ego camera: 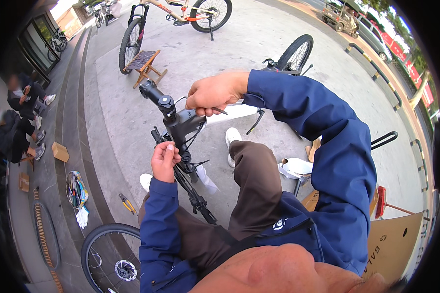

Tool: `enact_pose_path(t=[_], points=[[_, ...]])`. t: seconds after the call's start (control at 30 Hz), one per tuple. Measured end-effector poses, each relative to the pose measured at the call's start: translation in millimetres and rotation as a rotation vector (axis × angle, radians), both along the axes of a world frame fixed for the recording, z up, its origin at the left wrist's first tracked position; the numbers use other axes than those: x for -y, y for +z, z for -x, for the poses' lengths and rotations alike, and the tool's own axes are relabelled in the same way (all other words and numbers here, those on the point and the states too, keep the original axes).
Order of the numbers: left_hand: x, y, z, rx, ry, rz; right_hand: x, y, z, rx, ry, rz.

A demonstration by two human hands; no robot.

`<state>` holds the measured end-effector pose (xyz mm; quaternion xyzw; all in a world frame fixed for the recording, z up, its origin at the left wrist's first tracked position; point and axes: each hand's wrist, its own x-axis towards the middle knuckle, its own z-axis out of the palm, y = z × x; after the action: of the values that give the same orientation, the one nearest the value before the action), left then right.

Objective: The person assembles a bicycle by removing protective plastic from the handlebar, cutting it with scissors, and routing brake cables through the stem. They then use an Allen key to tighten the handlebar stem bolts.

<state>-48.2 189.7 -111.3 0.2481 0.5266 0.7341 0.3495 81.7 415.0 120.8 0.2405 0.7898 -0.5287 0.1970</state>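
My right hand [214,93] grips a hex key [220,110], with one end sticking out below the fingers and a bent part near the stem. It is above the top tube of a black bicycle frame [187,120], partly wrapped in white. Beside it, a black stem [157,93] with a round top cap sits on the head tube. My left hand [165,159] is curled, thumb against the fingers, close to the head tube; whether anything is pinched there is hidden. The handlebar [196,199] hangs low beside the fork, with black cables [194,139] around it.
A folding stool [143,64] and another bicycle [190,13] stand ahead. To the left are yellow-handled pliers [127,203], a tool bag [77,190], white gloves [82,217], a loose wheel [112,256] and two seated people. Cardboard [392,245] and a red broom [381,202] are right.
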Motion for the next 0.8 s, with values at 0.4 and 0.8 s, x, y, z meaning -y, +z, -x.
enact_pose_path(t=[0.4, 0.8], points=[[6.5, -0.8, -1.3, -0.006, 0.000, 0.007, 10.0, -75.6, -17.6, -0.484, -0.135, 0.050], [7.1, -1.6, -0.6, -0.009, 0.009, 0.041, 40.1, -161.7, 13.6, -1.114, -0.339, -0.445]])
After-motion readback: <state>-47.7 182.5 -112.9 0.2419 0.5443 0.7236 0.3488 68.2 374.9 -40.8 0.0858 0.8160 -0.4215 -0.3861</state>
